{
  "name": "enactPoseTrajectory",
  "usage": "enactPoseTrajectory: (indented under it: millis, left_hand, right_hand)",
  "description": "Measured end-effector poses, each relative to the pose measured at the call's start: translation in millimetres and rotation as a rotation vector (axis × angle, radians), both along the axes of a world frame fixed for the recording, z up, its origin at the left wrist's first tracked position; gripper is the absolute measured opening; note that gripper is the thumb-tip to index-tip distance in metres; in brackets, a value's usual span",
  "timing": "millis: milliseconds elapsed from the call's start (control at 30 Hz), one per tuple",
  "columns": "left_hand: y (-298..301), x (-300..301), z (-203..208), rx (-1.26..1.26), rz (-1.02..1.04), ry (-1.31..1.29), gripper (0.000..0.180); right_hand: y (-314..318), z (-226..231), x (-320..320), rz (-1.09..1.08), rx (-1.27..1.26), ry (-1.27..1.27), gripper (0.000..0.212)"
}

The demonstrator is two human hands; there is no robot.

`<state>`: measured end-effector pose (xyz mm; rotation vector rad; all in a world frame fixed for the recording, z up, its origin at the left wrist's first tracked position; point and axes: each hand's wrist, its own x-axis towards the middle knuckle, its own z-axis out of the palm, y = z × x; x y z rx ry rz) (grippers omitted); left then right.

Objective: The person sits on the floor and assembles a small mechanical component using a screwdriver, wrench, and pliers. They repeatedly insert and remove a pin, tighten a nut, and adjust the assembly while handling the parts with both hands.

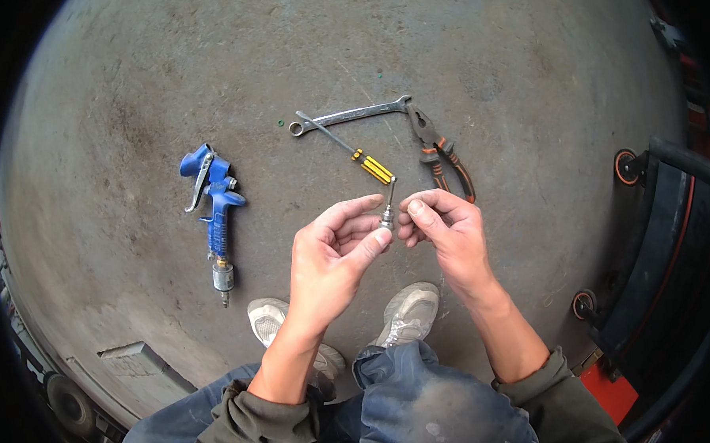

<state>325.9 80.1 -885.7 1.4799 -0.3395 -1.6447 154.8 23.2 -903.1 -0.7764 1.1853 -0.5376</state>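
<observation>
My left hand [323,264] pinches a small metal fitting with a thin stem [387,215] between thumb and fingers, the stem pointing up and away from me. Just right of it, my right hand [452,237] has its thumb pressed against the curled forefinger; whatever may be between them is hidden. On the floor beyond lies a screwdriver [376,170] with a yellow and black handle, its shaft crossing a combination wrench [350,116]. Pliers [428,135] with grey and orange grips rest by the wrench's open end. To the left lies a blue spray gun [219,197] with a metal trigger.
Two tiny green rings, one left of the wrench [281,123] and one beyond it [379,75], lie on the concrete floor [166,71]. A dark wheeled cart [649,248] stands at the right. My shoes [410,310] are below my hands. A wheel [68,402] shows at lower left.
</observation>
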Motion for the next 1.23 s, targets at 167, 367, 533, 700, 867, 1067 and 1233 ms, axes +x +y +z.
enactPoseTrajectory:
  millis: [167,367,533,700,867,1067,1233]
  left_hand:
    - [13.6,2.0,-37.3,0.062,0.038,0.091,0.036]
    - [32.2,6.8,-64.9,0.080,0.046,0.275,0.035]
    - [37.2,-2.3,-72.1,-0.052,-0.139,-0.190,0.032]
    - [26.7,9.3,-69.9,-0.008,-0.202,-0.679,0.029]
    - [30.4,18.4,-97.2,-0.111,-0.196,-0.954,0.024]
    - [30.8,12.0,-107.4,-0.101,-0.114,-0.956,0.019]
    - [31.6,13.5,-107.6,-0.090,-0.117,-0.942,0.017]
  right_hand:
    - [6.4,-29.2,-1.6,0.036,0.050,0.132,0.023]
    - [10.4,-37.6,7.0,0.132,0.003,0.115,0.023]
    - [9.6,-42.8,10.2,0.226,-0.020,0.142,0.024]
    - [3.3,-47.7,-2.1,0.155,-0.311,0.502,0.028]
    - [-13.4,-72.5,-37.2,0.282,-0.868,1.059,0.056]
    - [-20.9,-88.9,-54.3,0.348,-0.967,1.020,0.049]
    - [-18.6,-80.3,-50.5,0.214,-0.678,0.884,0.038]
